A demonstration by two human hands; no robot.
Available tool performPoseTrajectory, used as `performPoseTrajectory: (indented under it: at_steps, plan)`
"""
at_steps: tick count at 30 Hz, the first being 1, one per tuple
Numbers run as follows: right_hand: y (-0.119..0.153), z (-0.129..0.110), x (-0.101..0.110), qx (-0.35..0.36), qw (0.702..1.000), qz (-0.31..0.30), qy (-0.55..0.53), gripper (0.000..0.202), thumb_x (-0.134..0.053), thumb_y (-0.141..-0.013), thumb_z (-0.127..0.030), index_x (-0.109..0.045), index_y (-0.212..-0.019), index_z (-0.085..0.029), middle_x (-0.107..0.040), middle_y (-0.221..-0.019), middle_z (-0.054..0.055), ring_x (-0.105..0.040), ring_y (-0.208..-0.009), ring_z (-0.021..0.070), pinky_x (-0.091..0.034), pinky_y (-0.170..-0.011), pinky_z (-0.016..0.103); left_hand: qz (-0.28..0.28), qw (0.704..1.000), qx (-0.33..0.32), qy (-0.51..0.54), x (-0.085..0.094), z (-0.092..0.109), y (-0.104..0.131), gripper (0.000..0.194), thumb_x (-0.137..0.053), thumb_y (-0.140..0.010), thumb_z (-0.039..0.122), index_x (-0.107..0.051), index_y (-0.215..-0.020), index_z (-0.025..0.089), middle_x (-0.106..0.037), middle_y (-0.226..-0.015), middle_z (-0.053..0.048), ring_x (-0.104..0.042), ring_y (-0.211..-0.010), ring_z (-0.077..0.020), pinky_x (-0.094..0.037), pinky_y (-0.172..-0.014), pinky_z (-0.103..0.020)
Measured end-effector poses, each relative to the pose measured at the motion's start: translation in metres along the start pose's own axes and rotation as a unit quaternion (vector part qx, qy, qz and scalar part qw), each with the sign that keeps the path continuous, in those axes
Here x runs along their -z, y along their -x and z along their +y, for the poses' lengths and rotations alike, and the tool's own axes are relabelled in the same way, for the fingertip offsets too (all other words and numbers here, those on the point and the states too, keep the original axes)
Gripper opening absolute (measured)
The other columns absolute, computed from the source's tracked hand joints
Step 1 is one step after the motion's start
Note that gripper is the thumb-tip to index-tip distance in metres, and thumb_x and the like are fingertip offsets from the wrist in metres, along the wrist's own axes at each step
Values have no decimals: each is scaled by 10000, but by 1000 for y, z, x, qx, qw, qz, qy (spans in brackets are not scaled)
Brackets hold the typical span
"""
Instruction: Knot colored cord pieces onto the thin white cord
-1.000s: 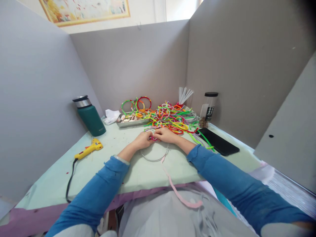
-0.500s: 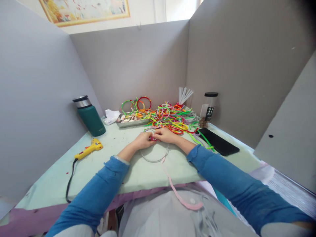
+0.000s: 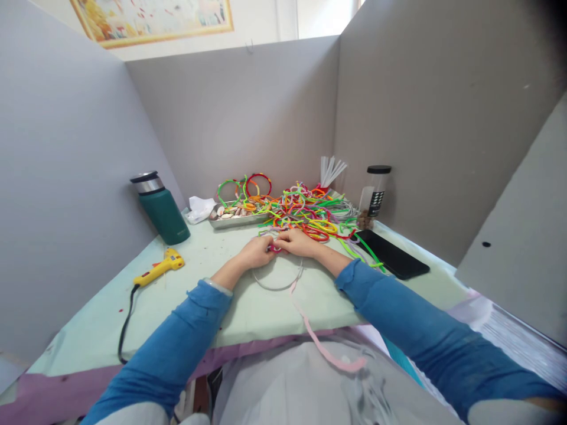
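Pinching the pink-red piece (image 3: pixel 275 248) between them, left hand (image 3: pixel 257 252) and right hand (image 3: pixel 297 243) meet.

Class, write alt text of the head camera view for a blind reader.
Two bare hands pinch pink-red material at a thin grey ring on a pale table, with colourful fuzzy stems behind and a yellow glue gun left.

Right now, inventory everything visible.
Picture: one, mixed, upper left
Panels: several, grey, around table
Table: one, green, centre
Bottle: one, green, left
Glue gun: one, yellow, left
Wad: one, white, back
Tray: one, silver, back
Shells: several, pale, in tray
Hoops: several, mixed, back
Strands: many, mixed, back
Sticks: several, white, back
Jar: one, clear, right
Phone: one, black, right
Wire: one, grey, centre
Strip: one, pink, front
Bits: count unclear, magenta, handheld
Left hand, right hand: two, blue-sleeved, centre
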State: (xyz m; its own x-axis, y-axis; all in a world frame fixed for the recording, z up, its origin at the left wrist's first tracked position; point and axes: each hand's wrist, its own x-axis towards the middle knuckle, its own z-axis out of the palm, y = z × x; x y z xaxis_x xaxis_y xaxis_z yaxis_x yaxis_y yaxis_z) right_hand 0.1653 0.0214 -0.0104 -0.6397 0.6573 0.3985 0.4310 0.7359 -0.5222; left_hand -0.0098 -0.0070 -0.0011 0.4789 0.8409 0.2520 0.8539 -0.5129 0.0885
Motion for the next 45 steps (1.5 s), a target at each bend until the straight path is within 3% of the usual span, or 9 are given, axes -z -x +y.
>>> performPoseTrajectory:
  at_steps: [5,14,29,37,45]
  plan:
    - [0,0,0,3,1000,0,-5,315,-439,-814,-325,-545,-597,-122,-498,-558,-23,-395,-538,71,-257,-518,202,17,999,-18,23,1,-1,1,241,-479,-793,390,-567,-822,167,-624,-783,-58,-544,-693,-164,-354,-601,-243]
    - [0,-2,2,4,1000,-2,-5,327,-437,-818,-339,-543,-594,-125,-491,-543,-23,-406,-534,74,-258,-512,199,30,997,-43,61,2,-2,1,222,-479,-810,353,-601,-798,168,-623,-743,-34,-516,-653,-140,-332,-583,-227]
    - [0,-5,3,-16,1000,3,-13,355,-451,-825,-359,-556,-575,-131,-521,-526,-15,-429,-518,80,-284,-518,204,-6,990,0,140,-2,-9,-3,350,-453,-816,400,-708,-843,162,-593,-582,-6,-441,-539,-106,-297,-537,-208]
    - [0,-2,2,-15,999,17,-27,430,-383,-858,-400,-538,-558,-134,-508,-512,-13,-427,-506,81,-299,-530,212,-9,987,26,157,3,-2,-2,397,-412,-824,413,-606,-599,150,-530,-523,-6,-423,-493,-104,-299,-528,-223]
    - [1,-7,4,-34,998,14,-56,484,-379,-844,-498,-558,-588,-128,-511,-516,-10,-441,-513,83,-311,-520,205,-21,978,88,186,5,1,-1,384,-372,-818,401,-548,-582,155,-495,-504,6,-402,-450,-94,-295,-488,-221]
